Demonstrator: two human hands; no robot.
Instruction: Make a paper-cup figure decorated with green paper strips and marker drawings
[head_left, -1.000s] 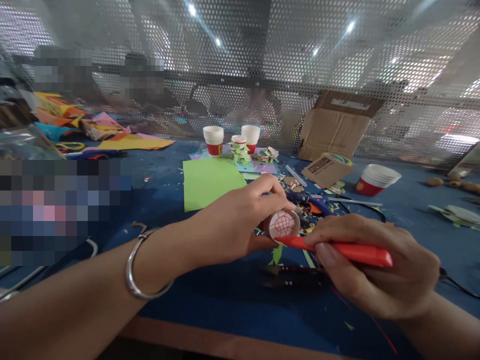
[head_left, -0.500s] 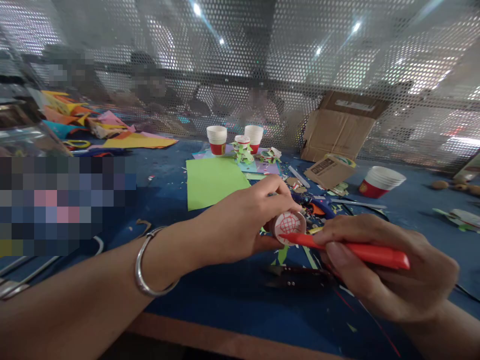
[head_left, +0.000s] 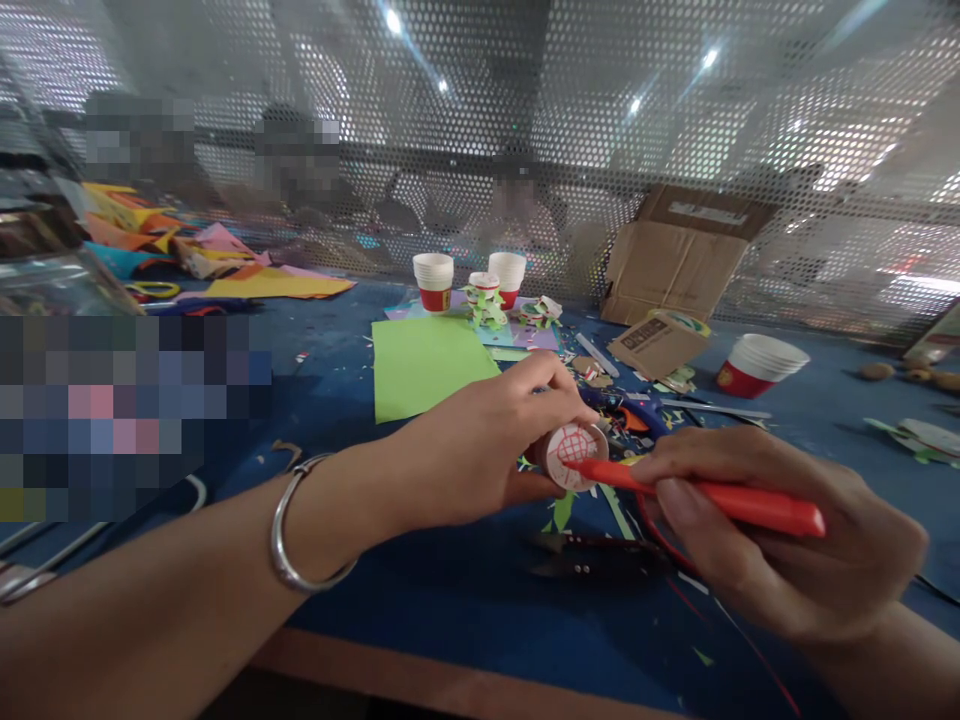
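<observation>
My left hand (head_left: pixel 517 430) is closed around a small paper cup (head_left: pixel 576 445), tipped so that its white round bottom faces me. Red criss-cross lines inside a rounded outline cover much of that bottom. In my right hand (head_left: pixel 780 540) is a red marker pen (head_left: pixel 757 505), its tip at the lower part of the drawing. Whether the tip presses on the paper I cannot tell. Thread snips (head_left: pixel 592 560) with dark handles lie just below the cup. Behind the right fingers, blue-handled scissors (head_left: pixel 637 415) rest among green scraps, partly hidden.
Green paper (head_left: pixel 427 365) lies beyond my left hand. Stacked paper cups (head_left: pixel 433 282) and a small paper turtle (head_left: pixel 541 312) stand farther back. At right are another cup stack (head_left: pixel 761 365) and a cardboard box (head_left: pixel 679 250). Coloured paper (head_left: pixel 277 282) is piled at far left.
The marker tip has shifted slightly right and up across the cup bottom, and my right hand has moved a little right. My left hand still holds the cup, turned very slightly.
</observation>
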